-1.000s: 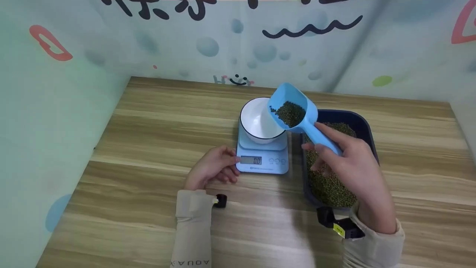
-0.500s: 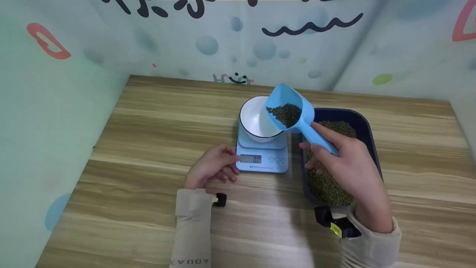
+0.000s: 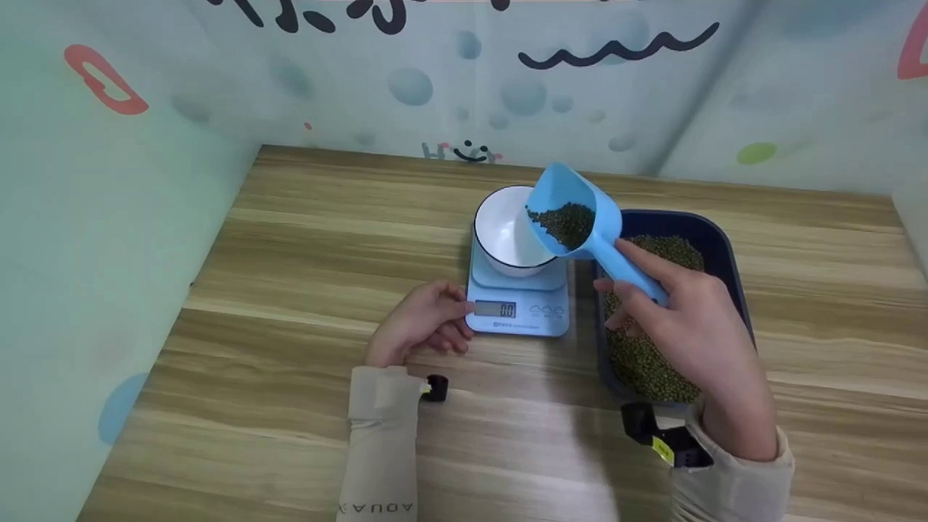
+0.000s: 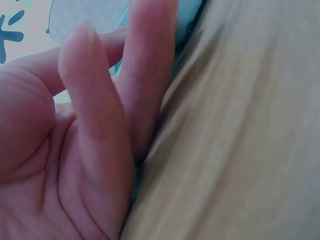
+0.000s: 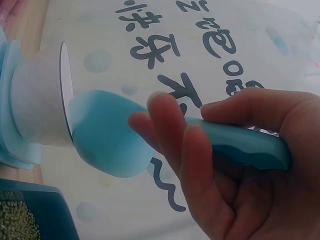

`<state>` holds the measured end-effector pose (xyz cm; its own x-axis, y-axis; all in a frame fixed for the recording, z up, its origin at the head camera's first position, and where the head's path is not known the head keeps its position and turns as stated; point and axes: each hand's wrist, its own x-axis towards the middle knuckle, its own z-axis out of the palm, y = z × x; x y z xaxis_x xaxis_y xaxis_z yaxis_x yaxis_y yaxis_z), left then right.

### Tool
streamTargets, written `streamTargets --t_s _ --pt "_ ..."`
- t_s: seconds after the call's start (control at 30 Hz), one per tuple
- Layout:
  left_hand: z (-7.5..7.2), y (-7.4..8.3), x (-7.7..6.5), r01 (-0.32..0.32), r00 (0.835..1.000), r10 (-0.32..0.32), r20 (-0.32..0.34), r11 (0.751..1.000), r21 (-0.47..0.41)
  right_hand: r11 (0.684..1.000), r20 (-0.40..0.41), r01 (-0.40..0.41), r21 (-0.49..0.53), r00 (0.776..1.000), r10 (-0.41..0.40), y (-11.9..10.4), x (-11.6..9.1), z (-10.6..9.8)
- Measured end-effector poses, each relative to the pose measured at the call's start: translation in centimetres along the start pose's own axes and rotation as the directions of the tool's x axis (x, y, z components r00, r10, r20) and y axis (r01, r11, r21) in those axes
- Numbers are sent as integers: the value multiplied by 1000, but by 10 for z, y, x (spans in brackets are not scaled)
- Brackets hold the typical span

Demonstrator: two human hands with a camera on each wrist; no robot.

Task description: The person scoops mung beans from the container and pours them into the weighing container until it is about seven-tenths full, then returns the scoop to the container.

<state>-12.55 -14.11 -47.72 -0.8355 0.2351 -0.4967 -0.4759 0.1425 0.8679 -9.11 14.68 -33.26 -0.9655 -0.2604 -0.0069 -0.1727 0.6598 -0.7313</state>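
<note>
My right hand grips the handle of a light-blue scoop with small dark-green beans in it. The scoop's lip overhangs the right rim of a white bowl with a dark rim; the visible inside of the bowl is bare. Under the bowl is a light-blue kitchen scale, its display reading 0.0. At the scale's left edge, my left hand pinches it with thumb and forefinger, the other fingers loosely bent, as the left wrist view shows the palm and fingers beside it.
A dark-blue tub of green beans stands right of the scale, under my right hand. A printed backdrop rises behind the wood-grain table, and a pale wall borders its left side.
The scoop tips slightly further toward the bowl, and its beans have slid nearer the lip. The left hand stays at the scale, and the display still reads 0.0.
</note>
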Motion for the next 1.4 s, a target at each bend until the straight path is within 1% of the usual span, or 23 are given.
streamTargets --t_s 0.5,0.77,0.97,1.23,1.4 --pt "-1 1 0 31 1000 -31 4 1000 -3 998 -36 32 -56 999 -34 -3 -2 2" --pt "-1 2 -1 11 1000 -11 6 1000 28 992 -52 90 -90 994 -95 -2 -4 3" --pt "-1 2 -1 13 1000 -14 6 1000 14 985 -72 135 -106 987 -143 -1 -4 6" --pt "-2 3 -2 20 1000 -21 11 999 33 981 -80 144 -131 985 -155 -1 -5 6" --pt "-2 2 -1 27 1000 -27 7 999 22 978 -75 142 -155 985 -155 -2 -5 5"
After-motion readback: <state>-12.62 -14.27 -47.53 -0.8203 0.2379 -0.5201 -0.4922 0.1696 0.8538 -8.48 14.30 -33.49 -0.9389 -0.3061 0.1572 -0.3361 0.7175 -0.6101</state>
